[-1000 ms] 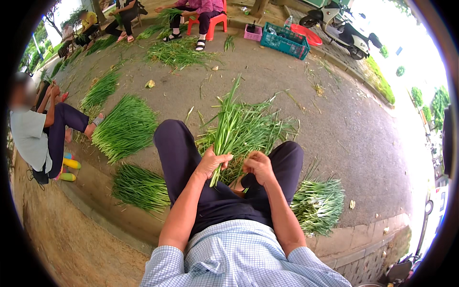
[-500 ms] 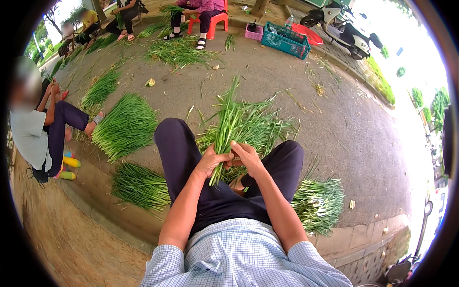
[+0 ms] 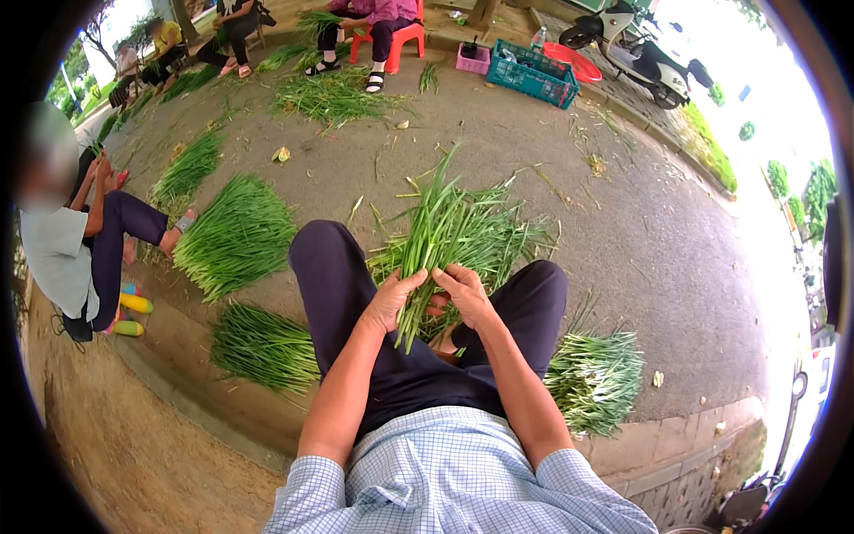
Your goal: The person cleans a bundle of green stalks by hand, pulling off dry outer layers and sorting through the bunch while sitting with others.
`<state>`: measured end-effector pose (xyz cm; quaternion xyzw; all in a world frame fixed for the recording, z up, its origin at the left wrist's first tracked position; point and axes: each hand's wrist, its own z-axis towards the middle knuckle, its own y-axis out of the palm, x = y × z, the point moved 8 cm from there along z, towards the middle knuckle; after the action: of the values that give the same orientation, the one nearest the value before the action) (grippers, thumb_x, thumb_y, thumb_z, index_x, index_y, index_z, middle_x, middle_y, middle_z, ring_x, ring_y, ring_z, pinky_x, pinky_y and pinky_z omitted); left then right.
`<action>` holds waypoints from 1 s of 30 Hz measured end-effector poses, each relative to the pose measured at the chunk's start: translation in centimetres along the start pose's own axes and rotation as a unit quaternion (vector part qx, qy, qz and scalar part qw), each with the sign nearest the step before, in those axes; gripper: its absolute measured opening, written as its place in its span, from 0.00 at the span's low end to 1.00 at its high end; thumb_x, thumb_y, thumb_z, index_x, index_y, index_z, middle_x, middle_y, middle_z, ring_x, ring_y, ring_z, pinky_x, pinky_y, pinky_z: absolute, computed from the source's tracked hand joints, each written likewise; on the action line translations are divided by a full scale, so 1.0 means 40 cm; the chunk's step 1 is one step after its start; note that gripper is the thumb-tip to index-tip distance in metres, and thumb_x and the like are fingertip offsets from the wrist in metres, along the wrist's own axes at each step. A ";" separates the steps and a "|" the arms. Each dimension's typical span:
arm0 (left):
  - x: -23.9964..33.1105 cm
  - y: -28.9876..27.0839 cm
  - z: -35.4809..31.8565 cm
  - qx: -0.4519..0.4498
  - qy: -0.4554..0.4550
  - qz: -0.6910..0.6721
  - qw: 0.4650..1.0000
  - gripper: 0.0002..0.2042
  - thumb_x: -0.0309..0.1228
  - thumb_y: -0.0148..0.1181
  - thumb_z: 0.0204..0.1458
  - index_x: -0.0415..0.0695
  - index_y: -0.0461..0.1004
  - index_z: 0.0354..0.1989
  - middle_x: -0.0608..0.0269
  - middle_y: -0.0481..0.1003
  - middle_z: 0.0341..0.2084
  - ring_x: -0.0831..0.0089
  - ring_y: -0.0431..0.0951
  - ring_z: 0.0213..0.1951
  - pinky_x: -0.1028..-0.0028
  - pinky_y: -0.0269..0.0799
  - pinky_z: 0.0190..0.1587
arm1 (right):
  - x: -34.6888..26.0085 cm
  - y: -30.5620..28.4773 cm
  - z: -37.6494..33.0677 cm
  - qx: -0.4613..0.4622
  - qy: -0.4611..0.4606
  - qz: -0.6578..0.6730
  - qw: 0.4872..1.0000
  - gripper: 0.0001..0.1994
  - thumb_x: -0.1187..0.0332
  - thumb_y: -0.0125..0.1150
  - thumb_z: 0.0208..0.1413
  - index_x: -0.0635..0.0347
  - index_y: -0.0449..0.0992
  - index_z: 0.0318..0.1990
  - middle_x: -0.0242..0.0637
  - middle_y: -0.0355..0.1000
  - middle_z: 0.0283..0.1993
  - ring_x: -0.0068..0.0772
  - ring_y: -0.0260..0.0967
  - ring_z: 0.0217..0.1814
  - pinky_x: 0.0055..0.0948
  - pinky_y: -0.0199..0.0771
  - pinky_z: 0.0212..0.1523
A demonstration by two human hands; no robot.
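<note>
A bunch of garlic chives (image 3: 425, 240), long and green with paler stem ends, is held between my knees. My left hand (image 3: 391, 301) is closed around its lower part, thumb across the front. From the other side, my right hand (image 3: 464, 296) has its thumb at the bunch's right edge and its fingers curled underneath, pinching at the leaves; exactly how many lie between them is hidden. The stem ends point down toward my lap, and the leaf tips fan away from me. Just beyond the hands, a loose heap of chives (image 3: 498, 231) lies on the ground.
Neat piles of chives lie at my left, one farther out (image 3: 236, 236) and one nearer (image 3: 265, 347); another pile (image 3: 594, 381) is at my right. One person (image 3: 58, 258) sits at left, others farther back. A teal crate (image 3: 534, 76) and a scooter (image 3: 636, 53) stand far right.
My hands have drawn slightly apart, the right thumb moving off the left one. The leaf tips of the bunch have spread and leaned to the right.
</note>
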<state>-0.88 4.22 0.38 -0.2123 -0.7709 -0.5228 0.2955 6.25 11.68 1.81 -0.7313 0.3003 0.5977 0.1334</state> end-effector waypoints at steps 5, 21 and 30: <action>0.001 -0.008 -0.002 0.005 -0.006 -0.004 1.000 0.12 0.34 0.54 0.55 0.44 0.68 0.45 0.63 0.73 0.31 0.71 0.77 0.27 0.71 0.77 0.24 | 0.011 -0.004 0.006 -0.005 -0.011 -0.035 0.999 0.12 0.62 0.53 0.59 0.64 0.70 0.32 0.25 0.61 0.23 0.16 0.57 0.21 0.22 0.60 0.21; 0.015 -0.049 0.020 0.059 0.057 -0.041 0.996 0.10 0.28 0.55 0.51 0.42 0.71 0.42 0.65 0.75 0.32 0.75 0.74 0.31 0.74 0.73 0.29 | -0.097 0.066 -0.086 0.071 -0.232 -0.333 0.911 0.13 0.66 0.64 0.47 0.64 0.72 0.37 0.34 0.72 0.26 0.22 0.68 0.24 0.24 0.67 0.25; 0.010 -0.084 0.026 0.089 0.076 -0.041 0.992 0.09 0.26 0.55 0.51 0.42 0.71 0.41 0.62 0.75 0.34 0.73 0.75 0.32 0.72 0.73 0.33 | -0.074 0.099 -0.086 0.093 -0.274 -0.438 0.851 0.11 0.66 0.63 0.46 0.61 0.75 0.36 0.38 0.68 0.26 0.36 0.70 0.27 0.33 0.69 0.28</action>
<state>-3.56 3.99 -1.93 -0.1131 -0.7978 -0.4782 0.3493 6.31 7.49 6.13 -0.5778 -0.0459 0.6226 0.5258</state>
